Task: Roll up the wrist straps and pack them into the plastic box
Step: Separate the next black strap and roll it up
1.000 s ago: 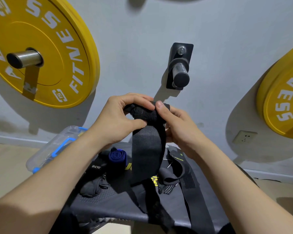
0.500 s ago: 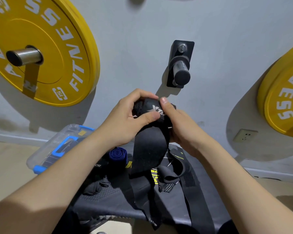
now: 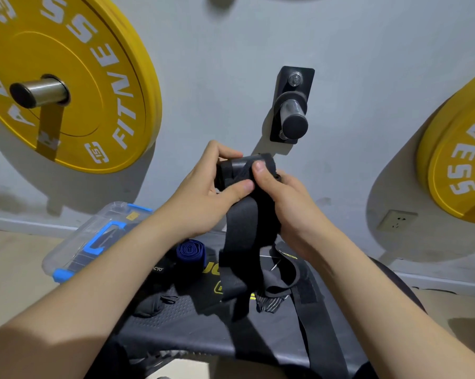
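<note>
Rolling step in progress: left hand (image 3: 200,203) and right hand (image 3: 293,206) both clamp the part-wound black elastic wrist strap (image 3: 244,231), tail hanging beneath; next move likely needs taut winding, then transfer to the clear blue-latched plastic box (image 3: 74,242) below-left of the left hand.

Plastic box (image 3: 94,236) is half hidden behind the left forearm (image 3: 107,283), the yellow weight plates (image 3: 99,64) run off frame, and the wrist strap (image 3: 241,236) blocks most of the bench logo (image 3: 217,288).

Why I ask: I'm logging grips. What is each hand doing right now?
Left hand: closed, fingers and thumb pinching the black wrist strap.
Right hand: closed, gripping the rolled top of the same strap.
</note>
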{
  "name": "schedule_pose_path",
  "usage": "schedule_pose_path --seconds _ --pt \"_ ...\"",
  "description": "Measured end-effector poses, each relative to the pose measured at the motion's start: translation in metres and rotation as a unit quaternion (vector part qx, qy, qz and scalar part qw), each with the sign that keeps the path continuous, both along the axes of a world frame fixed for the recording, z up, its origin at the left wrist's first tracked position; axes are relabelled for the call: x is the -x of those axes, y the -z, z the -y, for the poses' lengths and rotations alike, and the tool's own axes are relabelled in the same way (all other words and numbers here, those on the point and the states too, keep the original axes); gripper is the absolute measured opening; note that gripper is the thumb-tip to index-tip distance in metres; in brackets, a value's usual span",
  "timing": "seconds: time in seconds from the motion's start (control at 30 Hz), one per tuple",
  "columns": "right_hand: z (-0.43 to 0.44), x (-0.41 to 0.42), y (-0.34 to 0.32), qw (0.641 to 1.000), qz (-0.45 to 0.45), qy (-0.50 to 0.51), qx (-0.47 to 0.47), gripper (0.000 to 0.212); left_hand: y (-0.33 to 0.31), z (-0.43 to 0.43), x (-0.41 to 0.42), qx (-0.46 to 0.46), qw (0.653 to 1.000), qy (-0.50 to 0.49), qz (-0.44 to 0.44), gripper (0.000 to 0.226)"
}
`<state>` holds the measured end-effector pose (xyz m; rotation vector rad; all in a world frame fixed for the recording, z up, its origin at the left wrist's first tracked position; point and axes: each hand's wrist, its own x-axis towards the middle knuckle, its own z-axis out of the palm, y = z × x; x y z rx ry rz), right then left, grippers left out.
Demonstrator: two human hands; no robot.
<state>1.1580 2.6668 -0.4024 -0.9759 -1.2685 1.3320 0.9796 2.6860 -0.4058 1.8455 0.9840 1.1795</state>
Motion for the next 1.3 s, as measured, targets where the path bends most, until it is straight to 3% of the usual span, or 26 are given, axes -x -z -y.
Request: schedule_pose_path --seconds 0.1,0.17,0.3,0.4,0.43,0.67,0.77,0.87,0.9,1.07,1.17,1.3 --pt "0.0 -0.001 0.001 0.999 -0.002 0.034 -0.007 0.032 -0.005 -0.001 0.003 0.135 0.984 0.044 0.107 0.042" --pt "0.0 0.001 0.002 0.999 0.013 0.039 -0.03 0.032 -0.006 -0.002 0.002 0.195 0.972 0.035 0.129 0.048" --pt "-0.002 0.003 0.006 0.997 0.027 0.069 -0.008 0.053 -0.004 -0.005 0.001 0.162 0.977 -0.008 0.134 0.031" --pt "-0.004 -0.002 0.008 0.996 0.039 0.052 0.067 0.092 -0.002 -0.009 0.007 0.123 0.984 -0.052 0.115 0.039" --pt "-0.004 -0.003 0.008 0.995 0.047 0.051 0.075 0.095 -0.001 -0.01 0.008 0.118 0.985 -0.057 0.108 0.043" --pt "-0.005 -0.009 0.003 0.989 0.088 0.102 0.067 0.066 0.005 -0.014 0.009 0.021 0.994 -0.104 -0.007 0.041" --pt "-0.005 -0.013 0.003 0.99 0.067 0.112 0.059 0.054 0.004 -0.017 0.013 0.035 0.995 -0.094 0.011 0.033" --pt "-0.005 -0.013 0.002 0.992 0.025 0.114 0.051 0.037 0.001 -0.017 0.013 0.067 0.995 -0.052 0.055 0.008" --pt "-0.004 -0.013 0.002 0.992 0.015 0.117 0.053 0.031 0.0 -0.017 0.014 0.067 0.995 -0.038 0.056 0.013" --pt "-0.004 -0.015 -0.005 0.99 -0.021 0.098 0.1 0.029 0.005 -0.011 0.019 -0.097 0.984 -0.024 -0.151 0.045" --pt "-0.002 -0.021 -0.004 0.988 0.016 0.04 0.15 0.035 0.01 -0.015 0.017 -0.14 0.974 -0.038 -0.175 0.036" --pt "-0.002 -0.033 -0.01 0.971 0.048 -0.047 0.228 0.019 0.013 -0.017 0.015 -0.154 0.963 -0.021 -0.221 0.032"
